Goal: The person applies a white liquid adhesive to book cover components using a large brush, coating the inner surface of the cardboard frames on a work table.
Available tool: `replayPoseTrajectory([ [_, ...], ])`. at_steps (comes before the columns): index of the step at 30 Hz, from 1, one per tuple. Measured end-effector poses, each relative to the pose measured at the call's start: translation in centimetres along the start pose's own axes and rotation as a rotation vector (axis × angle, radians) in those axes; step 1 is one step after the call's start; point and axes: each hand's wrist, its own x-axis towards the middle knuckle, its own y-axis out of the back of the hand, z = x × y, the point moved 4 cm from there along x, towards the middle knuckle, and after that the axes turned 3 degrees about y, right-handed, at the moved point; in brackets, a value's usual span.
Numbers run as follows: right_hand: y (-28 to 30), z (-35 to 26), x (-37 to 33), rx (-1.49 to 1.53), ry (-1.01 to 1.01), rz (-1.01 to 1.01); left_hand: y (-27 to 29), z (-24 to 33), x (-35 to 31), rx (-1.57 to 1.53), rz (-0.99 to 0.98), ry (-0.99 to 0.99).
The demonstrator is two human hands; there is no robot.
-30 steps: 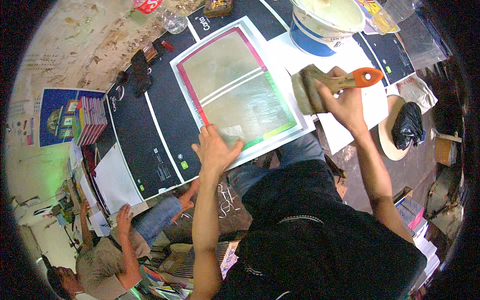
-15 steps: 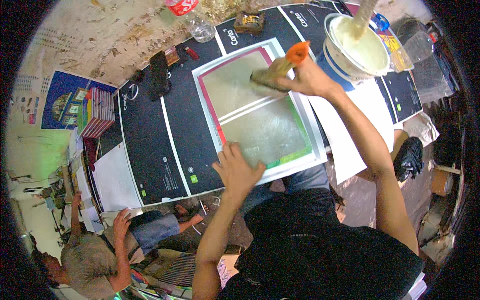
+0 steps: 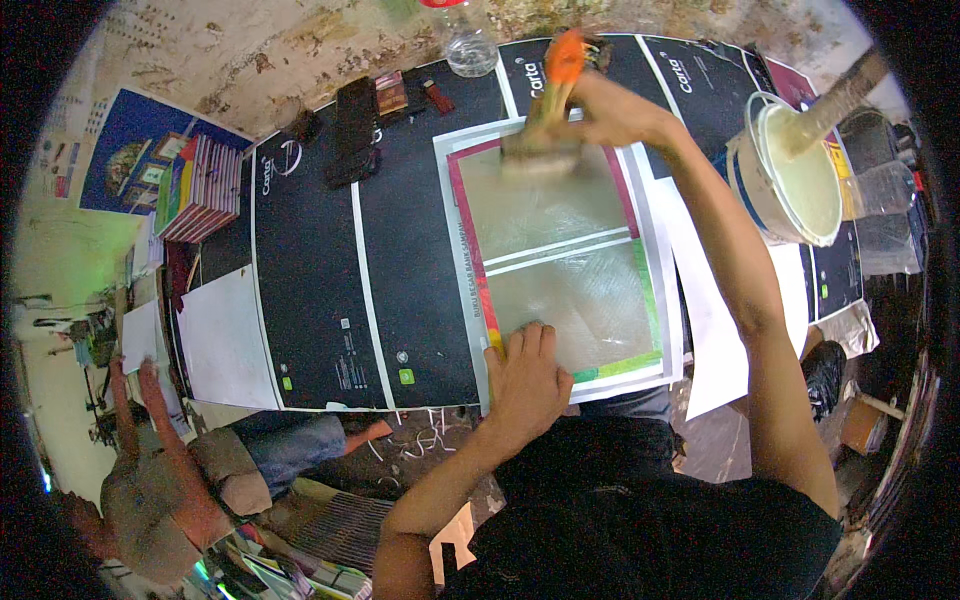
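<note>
A white-edged sheet (image 3: 665, 330) with a red, yellow and green border lies on the table before me. On it are two grey panels (image 3: 570, 300), streaked and shiny as if wet, with narrow white strips between them. My right hand (image 3: 615, 110) is closed round a wide brush (image 3: 545, 150) with an orange handle end. The bristles, blurred by motion, are at the far edge of the upper panel. With fingers spread, my left hand (image 3: 530, 375) rests on the sheet's near left corner. A white bucket (image 3: 745, 185) of pale creamy paste stands at right, a thick stick (image 3: 835, 105) in it.
Black printed boards (image 3: 310, 250) cover the table. A phone-like black object (image 3: 355, 115), a small box (image 3: 391, 95) and a plastic bottle (image 3: 470, 50) lie far off. White paper (image 3: 715, 340) sticks out at right. Stacked books (image 3: 200, 195) stand left, near a person (image 3: 150, 510) handling white paper.
The brush in my right hand has swept to the sheet's far edge. My left hand still rests at the near left corner. The view has shifted, and the other person's hands now touch white paper.
</note>
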Motion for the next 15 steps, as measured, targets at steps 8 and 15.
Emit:
replayPoseTrajectory([
  [8,-0.4,1.3,6.8,-0.476,0.074,0.093,0.3,0.0,0.7,-0.027,-0.031,-0.043],
  [15,-3.5,-0.3,11.2,-0.487,-0.116,-0.035,0.0,0.1,0.5,-0.056,-0.053,-0.049],
])
